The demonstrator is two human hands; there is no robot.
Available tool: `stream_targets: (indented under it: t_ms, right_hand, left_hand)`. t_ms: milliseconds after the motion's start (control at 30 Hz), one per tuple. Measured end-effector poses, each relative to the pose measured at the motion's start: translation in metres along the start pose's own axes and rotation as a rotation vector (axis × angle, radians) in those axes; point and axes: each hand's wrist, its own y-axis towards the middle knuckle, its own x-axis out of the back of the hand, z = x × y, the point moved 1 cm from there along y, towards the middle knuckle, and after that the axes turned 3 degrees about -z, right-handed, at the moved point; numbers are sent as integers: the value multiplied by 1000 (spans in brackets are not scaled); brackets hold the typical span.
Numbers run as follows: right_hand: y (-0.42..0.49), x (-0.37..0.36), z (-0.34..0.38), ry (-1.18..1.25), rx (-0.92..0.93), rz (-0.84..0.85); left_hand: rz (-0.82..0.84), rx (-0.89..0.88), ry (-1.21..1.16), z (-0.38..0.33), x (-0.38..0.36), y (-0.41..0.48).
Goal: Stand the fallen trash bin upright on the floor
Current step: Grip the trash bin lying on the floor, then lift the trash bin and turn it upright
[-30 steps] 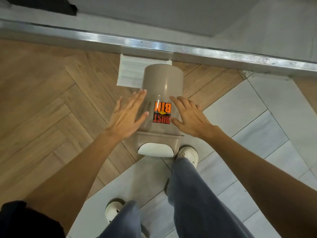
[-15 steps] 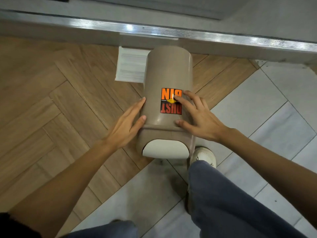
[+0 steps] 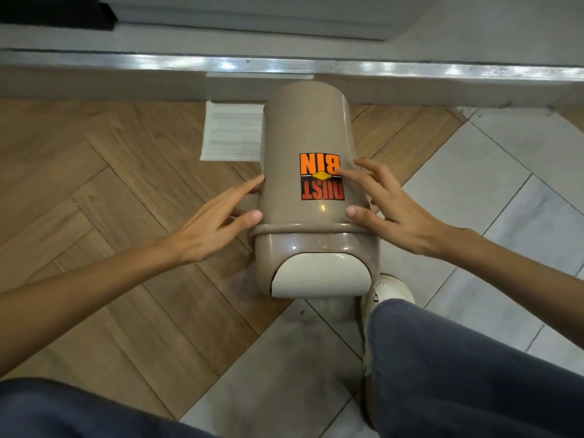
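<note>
The floor (image 3: 104,191) was wood-look herringbone planks on the left and pale grey tiles on the right, with a shiny metal threshold strip (image 3: 316,66) along the far edge. In the middle lay the fallen beige plastic trash bin (image 3: 303,134) on its side, its base toward the far strip and its lid toward the person. The beige lid carried a cream swing flap (image 3: 320,275) facing near. An orange and black "DUST BIN" sticker (image 3: 320,177) on the body read upside down. A white ribbed sheet (image 3: 232,134) lay on the planks just left of the bin. The left hand (image 3: 211,226) touched the left side of the bin, fingers spread apart. The right hand (image 3: 392,210) rested on the right side, fingers spread, one fingertip on the sticker. A white shoe (image 3: 390,287) stood near the lid, below a blue trouser leg (image 3: 458,368).
</note>
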Motion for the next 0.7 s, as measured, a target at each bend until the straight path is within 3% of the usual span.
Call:
stream_targets:
  t_ms: [133, 300, 700]
  right_hand:
    - [-28, 4, -6, 165, -151, -37]
    - [-52, -11, -14, 456, -306, -69]
    - [-51, -13, -9, 420, -302, -185]
  left_hand:
    - [50, 56, -106, 1, 4, -13]
    - [76, 59, -21, 4, -9, -24]
    - [-47, 104, -83, 0, -7, -29]
